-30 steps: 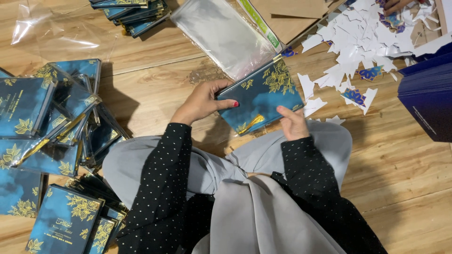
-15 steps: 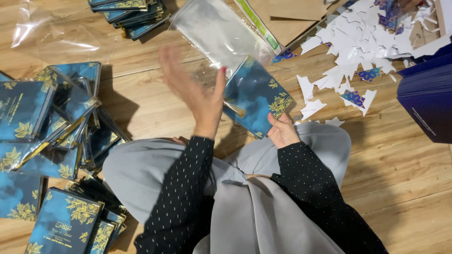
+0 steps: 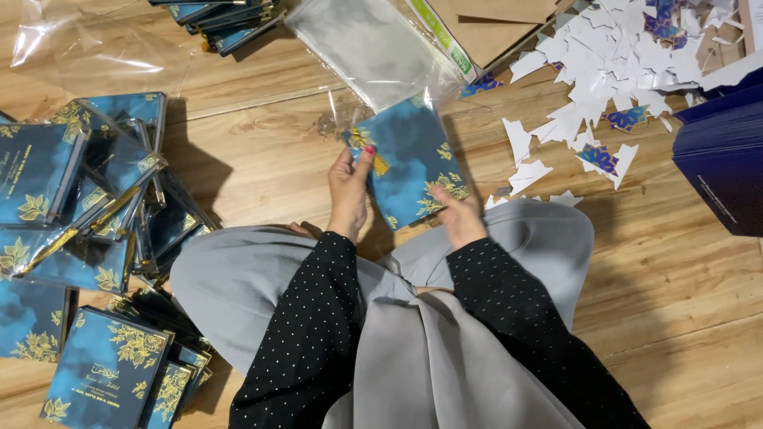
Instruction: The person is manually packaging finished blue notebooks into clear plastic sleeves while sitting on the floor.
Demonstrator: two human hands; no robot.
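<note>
A blue card with gold leaf print point(image 3: 413, 163) is held upright-tilted over the wooden floor between both my hands. My left hand point(image 3: 350, 191) grips its left edge together with a clear plastic sleeve point(image 3: 354, 111) that lies over the card's top. My right hand point(image 3: 457, 218) holds the card's lower right edge. Both sleeves are black with white dots, over grey trousers.
A pile of wrapped blue cards point(image 3: 79, 199) lies at the left. A stack of clear sleeves point(image 3: 373, 48) and a brown box point(image 3: 485, 24) sit at the top. White paper scraps point(image 3: 604, 56) spread at the top right, beside a dark blue stack point(image 3: 723, 159).
My left hand let go of the card, rose to the sleeve stack, and came back down with a clear sleeve onto the card's left edge. The card has tilted more upright.
</note>
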